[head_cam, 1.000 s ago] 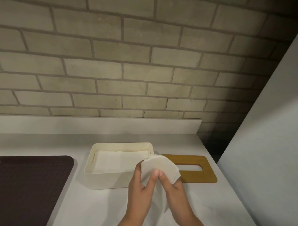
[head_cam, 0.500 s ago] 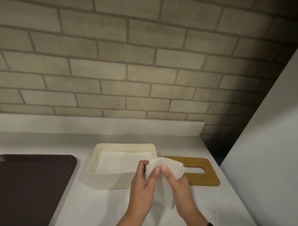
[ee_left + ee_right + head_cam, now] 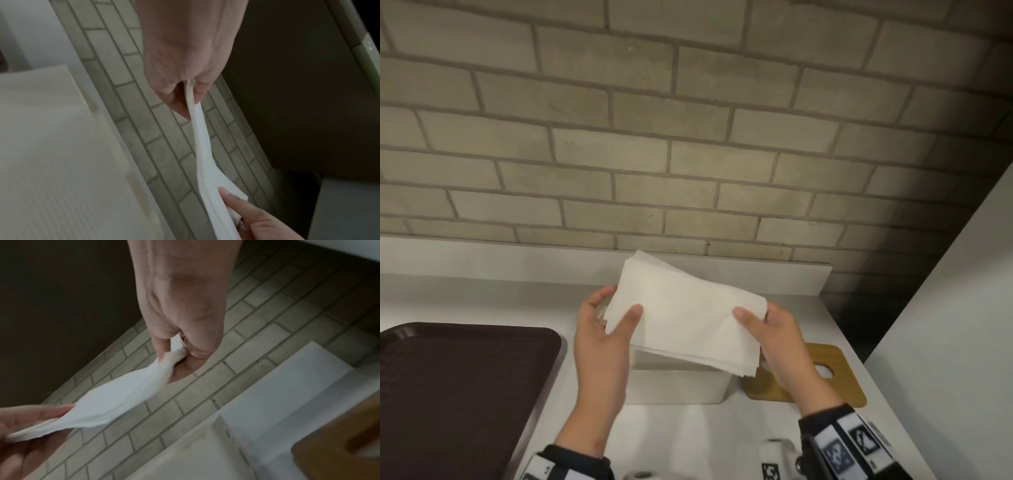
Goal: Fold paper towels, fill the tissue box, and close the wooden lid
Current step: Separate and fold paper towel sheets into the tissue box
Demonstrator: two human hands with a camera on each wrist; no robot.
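A folded stack of white paper towels (image 3: pixel 681 311) hangs flat in the air above the cream tissue box (image 3: pixel 681 383), hiding most of it. My left hand (image 3: pixel 613 315) pinches the stack's left edge, thumb on top. My right hand (image 3: pixel 760 318) pinches its right edge the same way. The left wrist view shows the paper towels (image 3: pixel 202 146) edge-on between both hands, and the right wrist view shows the paper towels (image 3: pixel 115 395) stretched between them. The wooden lid (image 3: pixel 835 380), with an oval slot, lies flat on the counter to the right of the box.
A dark brown tray (image 3: pixel 455 387) lies on the white counter (image 3: pixel 688 435) at the left. A brick wall (image 3: pixel 654 137) with a white ledge rises behind. A white panel (image 3: pixel 945 325) closes off the right side.
The towels were bunched between both hands in front of the box. Now the hands have spread apart and risen, holding the stack flat over the box.
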